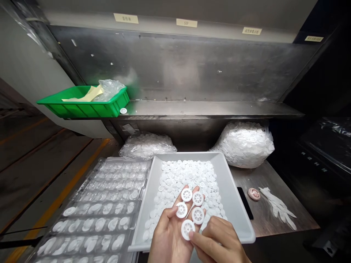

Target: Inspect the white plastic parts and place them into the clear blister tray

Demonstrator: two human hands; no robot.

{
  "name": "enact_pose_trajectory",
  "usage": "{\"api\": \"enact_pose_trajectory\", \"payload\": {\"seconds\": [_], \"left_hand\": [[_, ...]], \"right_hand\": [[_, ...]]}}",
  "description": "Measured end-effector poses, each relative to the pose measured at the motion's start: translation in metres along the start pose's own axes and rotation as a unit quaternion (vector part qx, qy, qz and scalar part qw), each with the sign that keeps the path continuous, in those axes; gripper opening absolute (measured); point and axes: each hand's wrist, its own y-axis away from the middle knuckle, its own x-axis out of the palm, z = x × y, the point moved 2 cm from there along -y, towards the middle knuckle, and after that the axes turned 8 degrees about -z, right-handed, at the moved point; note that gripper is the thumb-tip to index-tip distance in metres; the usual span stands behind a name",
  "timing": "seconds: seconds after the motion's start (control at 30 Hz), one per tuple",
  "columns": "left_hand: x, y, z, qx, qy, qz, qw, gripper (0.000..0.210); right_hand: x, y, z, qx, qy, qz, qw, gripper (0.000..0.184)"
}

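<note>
My left hand (168, 235) is palm up over the near part of a light grey bin, with several small white plastic spoked wheels spread over its palm and fingers. The thumb presses on one wheel (181, 210) at the left. My right hand (222, 237) is curled close beside it, its fingertips at the edge of the lowest wheel (188, 229); its thumb is mostly hidden. Beneath both hands, the grey bin (236, 204) holds a loose heap of white wheels (189, 175). Left of it lies a clear plastic tray (93, 197) with rows of pockets containing white pieces.
Bags of white parts (245, 144) (149, 144) stand behind the bin. On the shelf (197, 107) are a green crate (82, 107) and a single wheel (123, 110). At right lie a dark flat object (245, 202), a pink round item (253, 194) and white gloves (278, 208).
</note>
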Motion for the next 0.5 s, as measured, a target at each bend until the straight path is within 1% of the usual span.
{"api": "enact_pose_trajectory", "payload": {"seconds": [0.1, 0.2, 0.27, 0.4, 0.5], "left_hand": [[-0.0006, -0.0002, 0.0004, 0.003, -0.005, -0.014, 1.0, 0.049], [-0.0025, 0.0001, 0.0008, -0.006, 0.001, -0.006, 1.0, 0.047], [-0.0042, -0.0006, 0.0008, -0.018, 0.009, 0.013, 1.0, 0.046], [-0.0065, -0.0041, 0.0011, -0.049, 0.028, 0.068, 0.996, 0.048], [-0.0073, -0.0047, 0.0017, -0.06, 0.038, 0.088, 0.994, 0.049]], "right_hand": [[0.001, 0.0009, 0.0, 0.017, -0.01, 0.004, 1.0, 0.022], [0.0024, 0.0016, -0.0003, 0.02, -0.017, -0.004, 1.0, 0.022], [0.0032, 0.0025, -0.0009, 0.024, -0.023, -0.009, 0.999, 0.022], [0.0035, 0.0053, -0.0017, 0.027, -0.023, -0.013, 0.999, 0.02], [0.0032, 0.006, -0.0013, 0.023, -0.021, -0.023, 0.999, 0.015]]}}
